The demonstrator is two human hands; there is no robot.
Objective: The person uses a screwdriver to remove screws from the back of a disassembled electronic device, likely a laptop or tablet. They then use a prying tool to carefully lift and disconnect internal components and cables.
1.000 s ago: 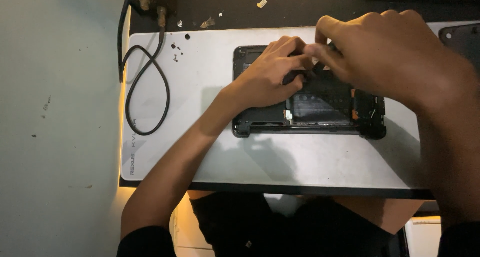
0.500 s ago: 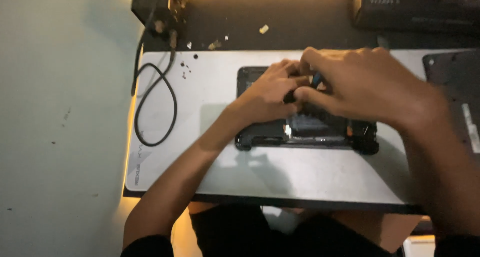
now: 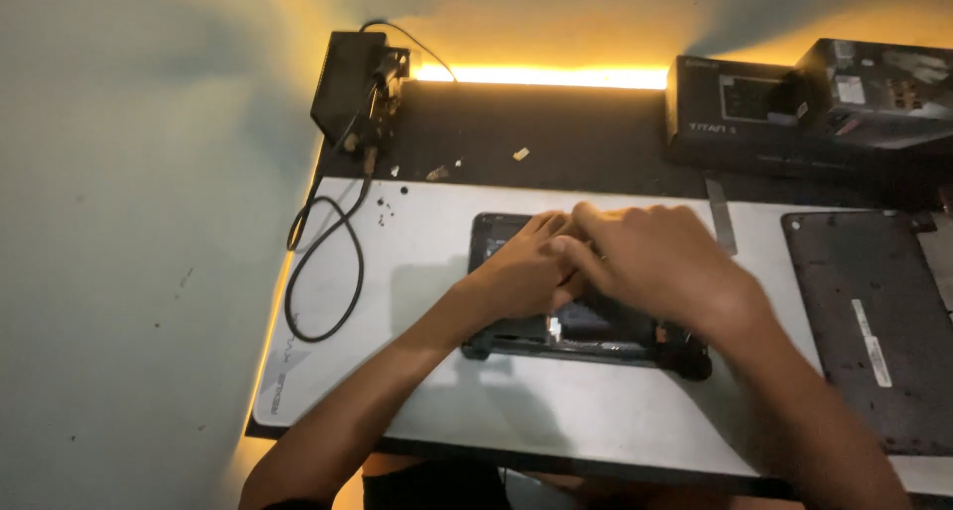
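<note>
Fingers of left hand and right hand press together inside the opened black device; too much force could crack parts.

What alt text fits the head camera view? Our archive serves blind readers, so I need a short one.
Both bare hands, left hand and right hand, press together on an opened black device lying on a white mat. A looped black cable lies at the mat's left edge, a dark cover panel to the right, and dark boxes sit behind.
</note>
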